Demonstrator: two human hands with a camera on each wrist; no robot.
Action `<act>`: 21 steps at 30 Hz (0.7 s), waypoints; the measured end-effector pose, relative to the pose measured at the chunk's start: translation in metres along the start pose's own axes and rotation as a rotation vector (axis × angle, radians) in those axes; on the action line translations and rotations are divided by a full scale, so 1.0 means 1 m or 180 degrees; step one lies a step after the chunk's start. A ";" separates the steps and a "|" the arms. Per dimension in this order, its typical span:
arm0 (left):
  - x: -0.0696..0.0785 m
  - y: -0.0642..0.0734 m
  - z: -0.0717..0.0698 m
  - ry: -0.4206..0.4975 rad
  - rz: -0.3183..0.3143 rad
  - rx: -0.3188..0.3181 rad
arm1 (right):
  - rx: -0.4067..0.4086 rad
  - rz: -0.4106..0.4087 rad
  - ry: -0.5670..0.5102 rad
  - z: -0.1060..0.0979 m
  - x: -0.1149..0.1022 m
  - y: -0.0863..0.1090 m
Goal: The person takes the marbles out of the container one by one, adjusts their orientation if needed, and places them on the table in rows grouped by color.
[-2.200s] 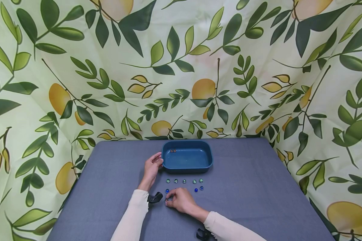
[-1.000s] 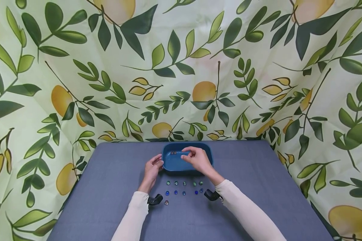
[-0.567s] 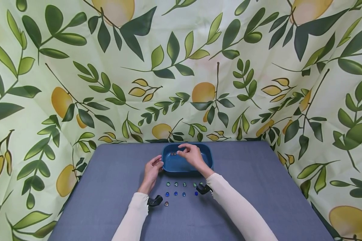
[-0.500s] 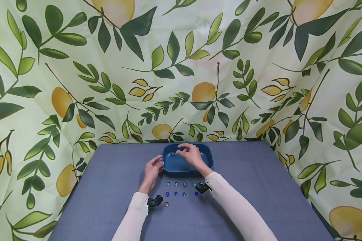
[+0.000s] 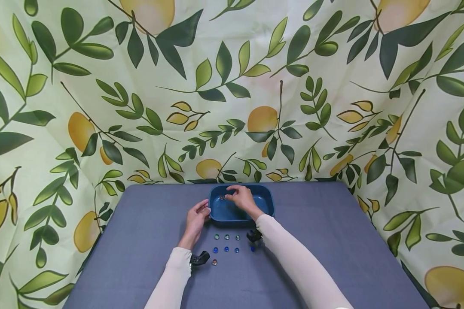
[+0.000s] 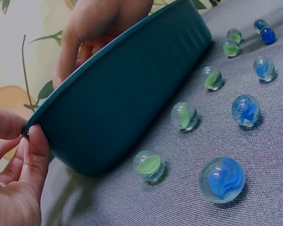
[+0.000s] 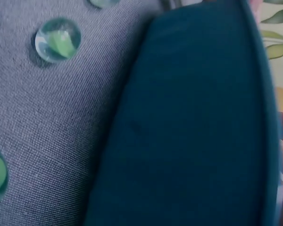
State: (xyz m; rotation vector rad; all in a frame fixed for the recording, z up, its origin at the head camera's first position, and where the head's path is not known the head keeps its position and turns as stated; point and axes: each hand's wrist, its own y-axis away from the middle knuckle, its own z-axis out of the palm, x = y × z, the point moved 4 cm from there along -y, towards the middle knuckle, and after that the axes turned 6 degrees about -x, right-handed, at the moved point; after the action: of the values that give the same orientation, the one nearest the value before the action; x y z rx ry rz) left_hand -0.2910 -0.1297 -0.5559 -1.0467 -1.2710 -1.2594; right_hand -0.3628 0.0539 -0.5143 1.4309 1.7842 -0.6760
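Observation:
A deep blue plastic tub (image 5: 232, 222) stands at the far side of the table. My left hand (image 5: 195, 219) pinches its left rim between thumb and fingers, clear in the left wrist view. Over the tub's inside, my right hand (image 5: 242, 200) reaches down and left, thumb and index finger apart. Their tips are right at two orange-brown glass marbles (image 5: 222, 198) on the tub floor. In the left wrist view that hand (image 6: 104, 23) is partly hidden behind the tub wall; in the right wrist view only a bit of finger shows past the rim.
In front of the tub lie a row of green-swirled marbles (image 5: 227, 237), a row of blue marbles (image 5: 226, 249) and one brownish marble (image 5: 215, 262). The right wrist camera (image 5: 254, 234) covers the right end of the rows. Leaf-patterned cloth hangs behind the table.
My right hand set down a brownish marble in front of the blue row, then moved up into the tub and left toward the orange-brown marbles. My left hand kept its place at the rim.

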 end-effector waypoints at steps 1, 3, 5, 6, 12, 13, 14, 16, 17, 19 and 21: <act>0.000 0.000 0.000 0.0001 0.0003 -0.0003 | -0.0004 0.0022 0.0013 0.001 0.001 -0.002; -0.001 -0.001 0.000 0.0012 0.0002 -0.0007 | -0.0022 0.0070 0.0045 0.003 0.005 -0.005; -0.001 -0.001 -0.001 0.0026 -0.0002 -0.0006 | -0.0046 0.0107 0.0082 0.005 0.008 -0.007; -0.001 -0.001 -0.001 0.0034 -0.0001 -0.0006 | -0.0058 0.0123 0.0086 0.006 0.010 -0.008; 0.000 0.000 -0.001 0.0085 0.0019 -0.0029 | -0.0109 0.0151 0.0147 0.011 0.018 -0.011; 0.000 0.000 -0.001 0.0085 0.0022 -0.0030 | -0.0118 0.0151 0.0151 0.012 0.019 -0.012; 0.000 -0.001 -0.001 0.0088 0.0018 -0.0032 | -0.0121 0.0145 0.0154 0.012 0.020 -0.012; 0.000 -0.001 -0.001 0.0084 0.0021 -0.0031 | -0.0135 0.0141 0.0160 0.013 0.021 -0.013; 0.000 -0.001 -0.001 0.0071 0.0025 -0.0032 | -0.0140 0.0145 0.0161 0.014 0.021 -0.014; -0.001 -0.001 0.000 0.0043 0.0032 -0.0025 | -0.0140 0.0157 0.0187 0.014 0.022 -0.015; -0.001 -0.001 0.000 0.0035 0.0032 -0.0015 | -0.0138 0.0155 0.0232 0.016 0.023 -0.016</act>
State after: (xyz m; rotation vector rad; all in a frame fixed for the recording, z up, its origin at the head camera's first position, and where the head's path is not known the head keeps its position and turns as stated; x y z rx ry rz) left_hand -0.2918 -0.1297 -0.5568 -1.0470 -1.2535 -1.2595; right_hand -0.3777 0.0509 -0.5424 1.4817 1.8027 -0.5632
